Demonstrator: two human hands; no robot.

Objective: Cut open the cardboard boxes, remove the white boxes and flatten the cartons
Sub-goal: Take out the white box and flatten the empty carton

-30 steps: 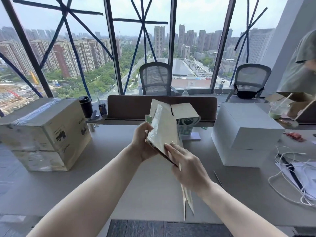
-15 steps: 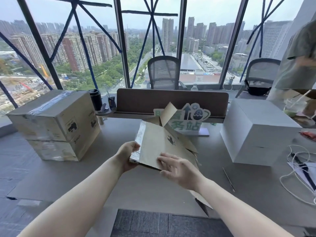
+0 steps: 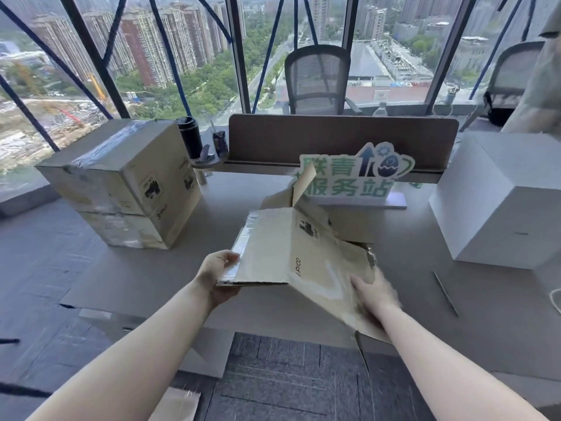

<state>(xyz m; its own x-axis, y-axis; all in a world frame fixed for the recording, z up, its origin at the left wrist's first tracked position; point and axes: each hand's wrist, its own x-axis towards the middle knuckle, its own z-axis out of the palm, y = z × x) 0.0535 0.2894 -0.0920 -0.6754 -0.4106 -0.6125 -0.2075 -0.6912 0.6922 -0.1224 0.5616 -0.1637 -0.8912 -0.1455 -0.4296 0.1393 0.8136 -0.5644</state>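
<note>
A flattened brown carton point(image 3: 273, 253) lies almost level above the desk's near edge, one flap sticking up at its far side. My left hand point(image 3: 220, 276) grips its taped left edge, thumb on top. My right hand point(image 3: 375, 294), blurred, lies on the carton's lower right part with the fingers spread flat. Two taped cardboard boxes point(image 3: 127, 183) stand stacked at the left of the desk. A large white box point(image 3: 498, 202) stands at the right.
A green and white sign point(image 3: 352, 177) stands behind the carton, before a brown desk divider point(image 3: 343, 138). A black cup point(image 3: 189, 136) sits near the stacked boxes. A thin knife or pen point(image 3: 445, 293) lies at the right. A person's sleeve point(image 3: 543, 71) shows at far right.
The carton has tipped from upright down to nearly flat and lower toward the desk. My right hand slid to its lower right part. The camera tilted downward.
</note>
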